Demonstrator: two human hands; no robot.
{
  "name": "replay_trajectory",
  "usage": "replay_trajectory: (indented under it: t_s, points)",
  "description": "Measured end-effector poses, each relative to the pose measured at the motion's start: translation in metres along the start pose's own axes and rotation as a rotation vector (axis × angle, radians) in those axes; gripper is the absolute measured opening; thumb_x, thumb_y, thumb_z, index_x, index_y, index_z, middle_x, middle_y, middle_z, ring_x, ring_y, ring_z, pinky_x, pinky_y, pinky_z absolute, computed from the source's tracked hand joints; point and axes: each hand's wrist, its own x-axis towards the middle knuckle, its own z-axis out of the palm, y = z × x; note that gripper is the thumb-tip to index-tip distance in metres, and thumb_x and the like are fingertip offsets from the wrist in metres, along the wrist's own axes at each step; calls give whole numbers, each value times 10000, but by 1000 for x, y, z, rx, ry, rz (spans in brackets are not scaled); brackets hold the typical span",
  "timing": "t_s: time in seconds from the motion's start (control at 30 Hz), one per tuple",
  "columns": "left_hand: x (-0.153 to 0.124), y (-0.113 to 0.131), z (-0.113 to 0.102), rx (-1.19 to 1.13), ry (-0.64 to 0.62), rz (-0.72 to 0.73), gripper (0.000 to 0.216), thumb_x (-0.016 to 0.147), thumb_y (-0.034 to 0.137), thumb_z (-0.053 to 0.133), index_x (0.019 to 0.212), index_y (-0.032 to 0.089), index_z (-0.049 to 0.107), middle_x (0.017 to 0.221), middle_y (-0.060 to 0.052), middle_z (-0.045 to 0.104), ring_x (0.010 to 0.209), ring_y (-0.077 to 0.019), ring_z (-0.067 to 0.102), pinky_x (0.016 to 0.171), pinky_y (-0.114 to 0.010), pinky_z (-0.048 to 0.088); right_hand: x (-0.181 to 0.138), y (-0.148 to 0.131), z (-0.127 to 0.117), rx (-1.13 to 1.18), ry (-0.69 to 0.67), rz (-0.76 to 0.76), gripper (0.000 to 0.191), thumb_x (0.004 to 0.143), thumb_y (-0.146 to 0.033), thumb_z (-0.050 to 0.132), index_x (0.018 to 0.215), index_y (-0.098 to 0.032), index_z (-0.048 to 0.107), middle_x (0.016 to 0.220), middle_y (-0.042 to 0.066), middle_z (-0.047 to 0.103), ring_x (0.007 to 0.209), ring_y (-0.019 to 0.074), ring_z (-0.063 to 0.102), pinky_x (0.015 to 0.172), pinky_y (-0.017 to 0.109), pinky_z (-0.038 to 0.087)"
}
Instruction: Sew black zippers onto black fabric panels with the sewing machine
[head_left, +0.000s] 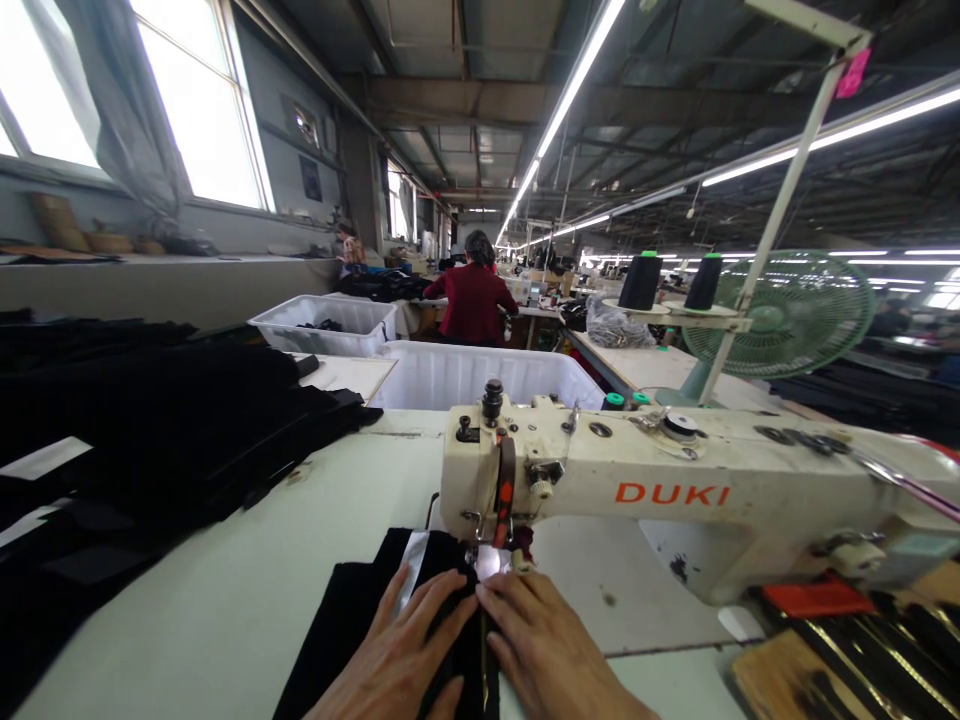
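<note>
My left hand (401,650) lies flat with fingers spread on a piece of black fabric (352,620) on the sewing table. My right hand (551,650) lies flat beside it, fingers stretched toward the needle area. Both hands press the fabric down just in front of the presser foot (487,555) of a cream DUKI sewing machine (675,490). The fingertips of the two hands nearly touch. A pale strip (411,570) shows on the fabric next to my left fingers.
A big heap of black cloth (150,430) covers the table's left. White plastic bins (487,375) stand behind the machine. Two black thread cones (641,280) and a green fan (787,315) are at the right. A person in red (472,300) sits ahead.
</note>
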Motion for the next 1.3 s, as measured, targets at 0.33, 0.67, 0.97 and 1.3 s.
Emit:
replay_trajectory:
  t_s: [0.33,0.67,0.97,1.3]
  points:
    - [-1,-9,4,-141,-32,-62,560,810,176,586,1369,207,556,1351,-63,614,1266,-304,550,1103,-530,400,13,11,22,-168,133,-31,436,876,-143,715,1286,-190,575,1238,102,649,1045,295,627,940,442,528]
    - [-6,-13,25,-86,-74,2,632,787,161,579,1413,186,493,1428,-77,551,1249,-254,579,1031,-407,505,10,10,23,-147,72,-46,453,898,-184,707,1322,-171,550,1285,98,624,1123,304,606,952,442,546]
    - [0,-10,12,-145,-81,-82,534,826,211,599,1359,222,558,1347,-63,623,1209,-278,600,1046,-457,489,14,9,27,-175,105,-21,498,844,-103,752,1302,-144,560,1228,108,650,1078,319,627,937,486,553]
    - [2,-8,10,-132,-53,-50,536,822,190,573,1357,164,547,1361,-68,614,1214,-253,607,1044,-403,499,10,10,18,-54,84,-13,454,867,-33,660,1296,-163,591,1236,75,657,1094,274,631,975,409,548]
